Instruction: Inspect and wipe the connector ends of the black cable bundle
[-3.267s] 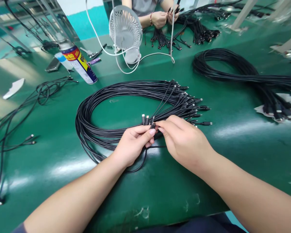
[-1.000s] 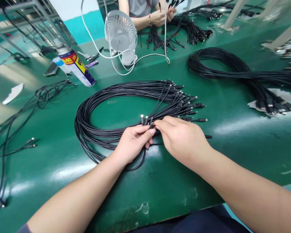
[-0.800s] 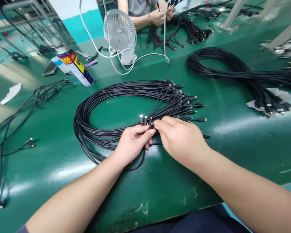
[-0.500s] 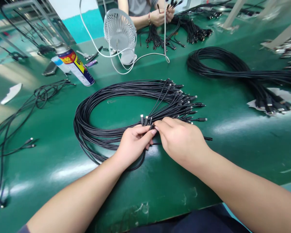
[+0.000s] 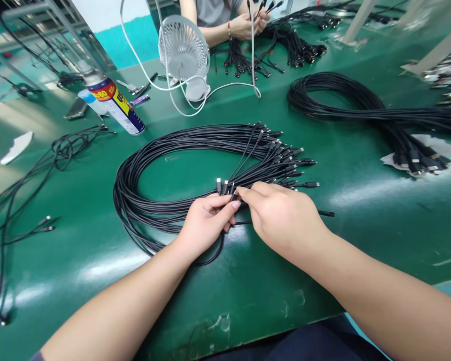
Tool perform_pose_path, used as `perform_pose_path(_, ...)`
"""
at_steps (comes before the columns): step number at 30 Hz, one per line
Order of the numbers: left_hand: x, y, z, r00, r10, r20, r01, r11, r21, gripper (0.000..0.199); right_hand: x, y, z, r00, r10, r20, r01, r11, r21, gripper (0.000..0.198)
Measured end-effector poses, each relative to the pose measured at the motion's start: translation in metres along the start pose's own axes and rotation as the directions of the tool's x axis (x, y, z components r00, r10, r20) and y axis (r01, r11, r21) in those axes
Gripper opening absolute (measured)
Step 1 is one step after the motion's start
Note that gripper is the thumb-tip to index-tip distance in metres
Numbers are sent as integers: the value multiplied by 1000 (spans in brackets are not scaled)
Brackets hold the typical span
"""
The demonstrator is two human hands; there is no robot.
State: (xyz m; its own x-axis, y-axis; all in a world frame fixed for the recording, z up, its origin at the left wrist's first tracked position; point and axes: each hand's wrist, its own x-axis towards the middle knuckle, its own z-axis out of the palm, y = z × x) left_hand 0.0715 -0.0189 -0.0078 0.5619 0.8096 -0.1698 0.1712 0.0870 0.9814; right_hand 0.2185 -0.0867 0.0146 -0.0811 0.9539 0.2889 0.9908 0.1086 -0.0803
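A large coil of black cables (image 5: 135, 200) lies on the green table, many of its plug ends fanned out to the right. My left hand (image 5: 206, 220) is closed at its near edge, pinching a black cable plug (image 5: 233, 196) between thumb and fingers. Several plugs (image 5: 219, 186) with pale metal tips stick up just behind those fingers. Against the pinched plug are the fingertips of my right hand (image 5: 285, 215), curled shut; what they hold is hidden. A thin dark rod end (image 5: 326, 213) shows to the right of that hand.
Behind the coil stand a spray can (image 5: 116, 105) and a small white fan (image 5: 184, 50) with a looping white cord. More black cables lie left (image 5: 7, 200) and right (image 5: 334, 95). Across the table, a co-worker's hands (image 5: 244, 26) hold cable ends.
The view has shifted slightly. My right hand has turned a little, and the dark rod end beside it has moved slightly right. My left hand keeps its pinch on the plug.
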Motion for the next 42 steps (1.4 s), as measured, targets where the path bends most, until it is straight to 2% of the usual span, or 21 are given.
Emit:
perform_pose_path(13,1,-2,-2,999,-36,32,37,999,-34,28,3,0,-3,997,31,76,-35,998,50,33)
perform_pose_path(20,2,-5,-3,997,-61,37,64,994,-88,35,10,6,-10,971,137,198,-178,962,208,31)
perform_pose_path(24,2,-6,-4,998,-48,50,52,996,-77,35,14,14,-5,964,170,203,-246,858,451,25)
perform_pose_path(28,0,-3,-4,996,-17,87,19,1000,-19,31,18,19,5,982,118,146,-186,733,655,14)
perform_pose_path(32,-2,2,-4,997,-18,72,20,999,-36,29,22,17,4,989,116,88,-142,647,749,20)
perform_pose_path(37,-1,4,-3,998,-39,54,44,994,-96,32,24,15,-7,974,219,67,-187,597,780,19)
perform_pose_path(40,0,3,-3,998,-52,45,56,992,-110,33,24,22,-12,930,367,9,-218,532,818,18)
perform_pose_path(42,0,1,-2,997,-68,46,73,990,-119,34,25,29,-12,907,421,21,-231,455,860,18)
